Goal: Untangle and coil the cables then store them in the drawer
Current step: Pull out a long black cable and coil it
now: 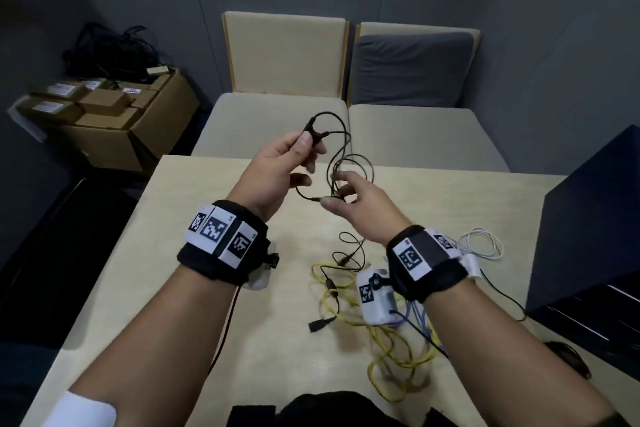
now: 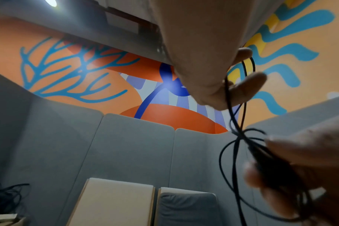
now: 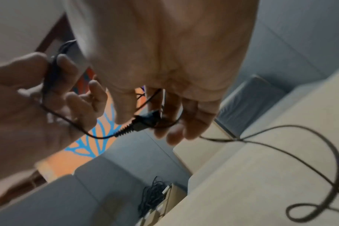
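Left hand: one, thumb and forefinger pinching one black cable near its split, raised above the worktop.
Right hand: one, fingers curled on the same cable's plug.
Cables on worktop: one yellow cable near centre, one white cable right.
Chairs: two, far side.

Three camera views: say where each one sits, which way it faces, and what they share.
Head: worn high, looks forward and down at table, both forearms, left hand, right hand.
Left wrist: faces up along the left palm toward a mural.
Right wrist: faces along the right palm over the seats.
Shared: black cable, both hands.
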The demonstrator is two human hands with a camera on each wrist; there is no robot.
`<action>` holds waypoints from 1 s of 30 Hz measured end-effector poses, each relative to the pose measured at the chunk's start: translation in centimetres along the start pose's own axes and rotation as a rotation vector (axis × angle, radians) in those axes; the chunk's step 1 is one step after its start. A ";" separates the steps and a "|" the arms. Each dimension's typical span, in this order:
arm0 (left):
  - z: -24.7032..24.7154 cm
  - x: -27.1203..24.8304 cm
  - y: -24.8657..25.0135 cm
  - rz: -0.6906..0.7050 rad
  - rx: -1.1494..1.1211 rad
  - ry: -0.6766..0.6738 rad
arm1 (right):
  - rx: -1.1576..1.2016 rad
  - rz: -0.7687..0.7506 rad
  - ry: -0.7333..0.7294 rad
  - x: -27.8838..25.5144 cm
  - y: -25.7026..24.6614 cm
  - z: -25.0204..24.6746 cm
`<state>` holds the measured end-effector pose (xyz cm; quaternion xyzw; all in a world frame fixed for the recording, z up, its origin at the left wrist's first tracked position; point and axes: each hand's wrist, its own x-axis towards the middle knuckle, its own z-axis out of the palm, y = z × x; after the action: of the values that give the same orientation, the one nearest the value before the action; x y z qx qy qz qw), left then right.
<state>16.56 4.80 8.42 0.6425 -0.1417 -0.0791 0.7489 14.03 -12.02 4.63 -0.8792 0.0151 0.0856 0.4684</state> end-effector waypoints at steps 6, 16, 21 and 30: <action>-1.9 0.1 1.4 -0.071 -0.196 0.284 | 0.306 -0.047 0.030 -0.4 -0.6 -1.3; -6.6 0.4 -2.9 -0.085 0.050 0.749 | 1.131 -0.102 0.777 0.0 0.8 -11.5; -9.9 0.2 -4.1 -0.152 -0.049 1.030 | 1.437 -0.280 1.051 -0.2 3.0 -16.0; -14.8 -0.6 -3.7 -0.190 -0.396 1.350 | 1.452 -0.017 1.418 -0.5 10.7 -20.0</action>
<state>20.89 18.25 2.71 0.4124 0.4272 0.2471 0.7658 15.08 -34.55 6.85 -0.2305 0.3318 -0.4890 0.7731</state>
